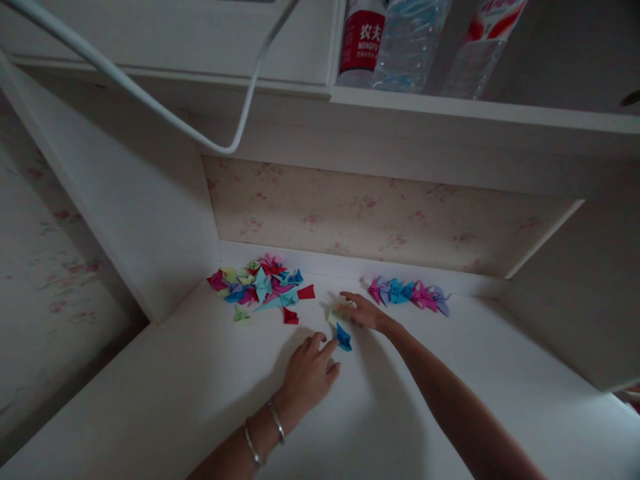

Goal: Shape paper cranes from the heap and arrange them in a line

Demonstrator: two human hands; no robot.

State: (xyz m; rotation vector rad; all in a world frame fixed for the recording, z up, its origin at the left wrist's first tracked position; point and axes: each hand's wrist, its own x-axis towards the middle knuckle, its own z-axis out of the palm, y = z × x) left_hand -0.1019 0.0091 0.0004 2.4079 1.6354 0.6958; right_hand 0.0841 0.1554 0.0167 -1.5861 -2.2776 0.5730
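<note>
My left hand [310, 370], with two silver bangles at the wrist, hovers low over the white desk. Its fingers are apart, and the index fingertip reaches the edge of a blue folded paper crane [343, 338]. Just beyond it, my right hand [364, 312] has its index finger stretched out to the left. Its lower fingertips are at a pale green paper crane [332, 316]; whether they pinch it is not clear. To the left lies a pile of multicoloured paper cranes [261, 284], with a red one [290, 316] and a light green one [241, 315] in front.
A row of pink, purple and blue cranes [400, 291] lies along the back edge at right. Above hangs a shelf [450, 113] with plastic bottles [407, 47]. A white cable or arm [165, 113] curves down at upper left. Side panels [150, 220] bound the desk [210, 387].
</note>
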